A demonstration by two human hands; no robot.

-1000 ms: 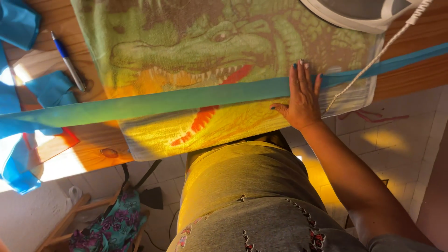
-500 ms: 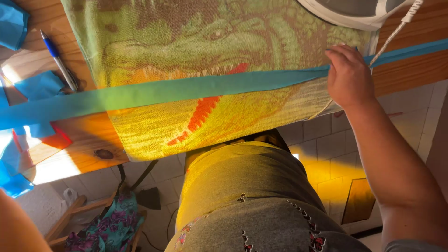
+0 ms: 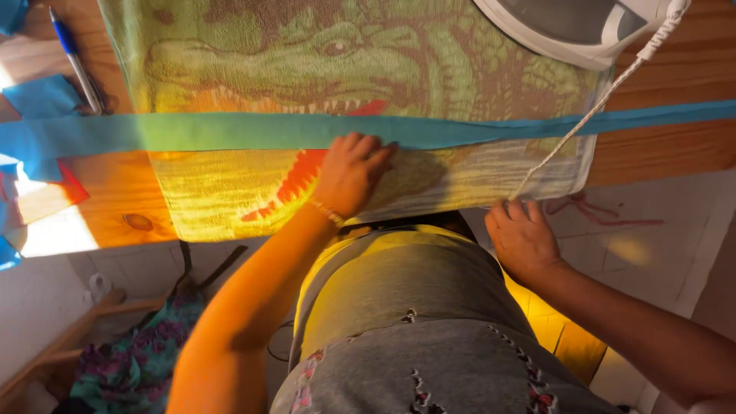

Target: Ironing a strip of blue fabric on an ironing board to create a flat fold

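A long teal fabric strip [image 3: 230, 132] lies across a crocodile-print towel [image 3: 268, 61] spread on a wooden table [image 3: 667, 153]. My left hand [image 3: 349, 176] rests on the towel at the middle, its curled fingers pinching the strip's near edge. My right hand [image 3: 521, 238] is at the towel's hanging near edge, fingers apart, its fingertips right by the white cord [image 3: 590, 115]. That cord runs up to a white and grey iron [image 3: 567, 23] standing on the towel's far right corner.
A blue pen [image 3: 75, 57] and blue cloth pieces [image 3: 42, 96] lie on the table's left side. Below the table edge are pale floor tiles, and a floral cloth [image 3: 130, 368] lies on a wooden frame at bottom left.
My right hand left the strip and dropped to the towel's near edge by the cord. My left hand came in and took the strip's edge at the middle.
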